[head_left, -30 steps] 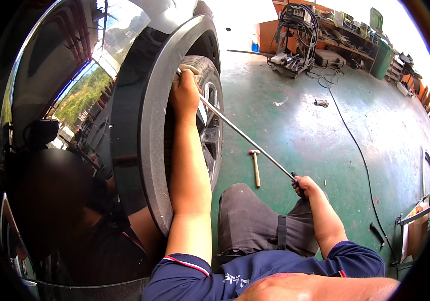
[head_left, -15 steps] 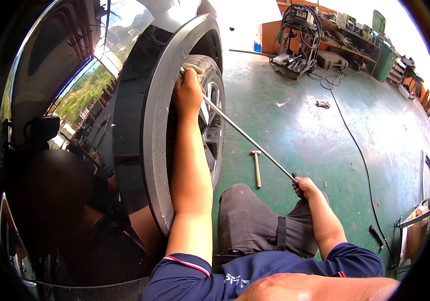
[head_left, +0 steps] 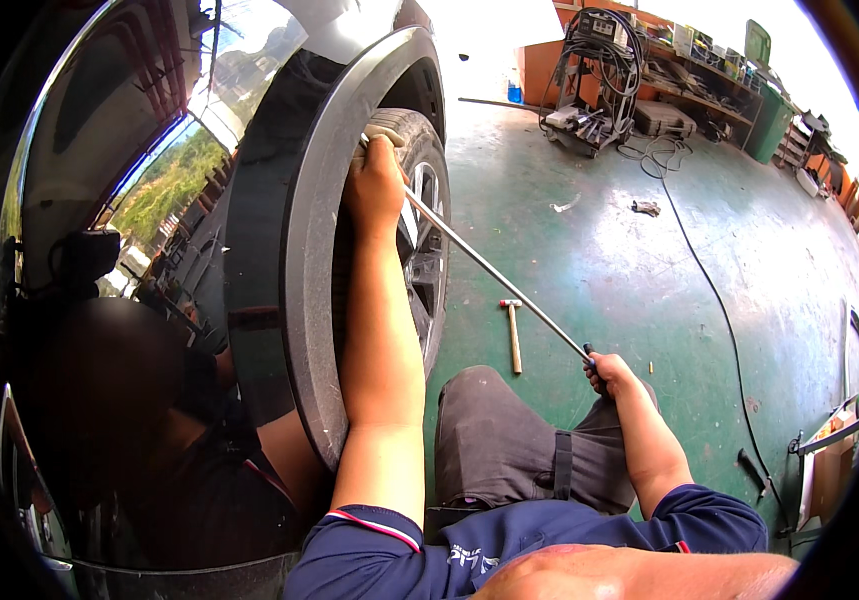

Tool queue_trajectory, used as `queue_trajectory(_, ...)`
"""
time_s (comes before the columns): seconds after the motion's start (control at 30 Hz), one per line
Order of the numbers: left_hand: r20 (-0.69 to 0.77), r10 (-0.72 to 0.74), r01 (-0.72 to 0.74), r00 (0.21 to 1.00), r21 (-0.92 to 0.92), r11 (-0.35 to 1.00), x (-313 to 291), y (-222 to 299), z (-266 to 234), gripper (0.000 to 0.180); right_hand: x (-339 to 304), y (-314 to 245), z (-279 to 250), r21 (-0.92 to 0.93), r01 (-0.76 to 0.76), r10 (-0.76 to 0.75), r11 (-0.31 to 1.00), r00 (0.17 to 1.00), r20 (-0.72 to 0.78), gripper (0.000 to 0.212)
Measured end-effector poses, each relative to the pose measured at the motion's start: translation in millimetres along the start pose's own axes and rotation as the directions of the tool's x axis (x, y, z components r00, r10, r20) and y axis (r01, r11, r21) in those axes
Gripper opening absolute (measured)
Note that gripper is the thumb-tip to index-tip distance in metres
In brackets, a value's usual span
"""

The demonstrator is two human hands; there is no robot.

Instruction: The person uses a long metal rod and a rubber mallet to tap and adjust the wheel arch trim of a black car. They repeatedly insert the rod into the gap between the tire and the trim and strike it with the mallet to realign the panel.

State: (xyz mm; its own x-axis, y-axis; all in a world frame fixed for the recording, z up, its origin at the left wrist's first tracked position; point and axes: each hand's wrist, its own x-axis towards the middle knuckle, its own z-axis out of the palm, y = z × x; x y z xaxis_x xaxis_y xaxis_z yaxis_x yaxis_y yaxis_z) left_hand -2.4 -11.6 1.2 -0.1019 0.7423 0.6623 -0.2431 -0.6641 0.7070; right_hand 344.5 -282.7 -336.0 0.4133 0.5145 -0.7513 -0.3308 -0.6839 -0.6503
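A long thin metal rod [head_left: 494,273] runs slantwise from the wheel arch down to the right. Its dark handle [head_left: 591,358] is gripped in my right hand [head_left: 609,372], close above my knee. My left hand [head_left: 377,190] reaches up into the gap between the grey wheel-arch trim [head_left: 311,250] and the tyre [head_left: 411,128], closed around the rod's upper part. Something pale beige [head_left: 387,134], perhaps cloth, lies over the tyre at my left fingers. The rod's far end is hidden behind the trim. The glossy black car panel [head_left: 257,230] stands at my left.
A hammer [head_left: 515,335] with a wooden handle lies on the green floor near my knee. A black cable [head_left: 709,290] trails across the floor from a wheeled machine [head_left: 594,85] at the back. A small dark object [head_left: 645,208] lies mid-floor. A frame [head_left: 839,430] stands at the right.
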Motion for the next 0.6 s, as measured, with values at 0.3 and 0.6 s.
queue_trajectory(0.3, -0.006, 0.01, -0.01, 1.0, -0.026, 1.0, 0, -1, 0, 0.021, 1, 1, 4, 0.02, 0.001, -0.001, 1.0, 1.0, -0.007, 0.031)
queue_trajectory(0.6, -0.01, 0.111, -0.111, 0.994, 0.019, 0.994, 9, -10, -2, 0.024, 21, 25, 53, 0.098, -0.018, 0.016, 0.995, 1.0, 0.026, 0.033)
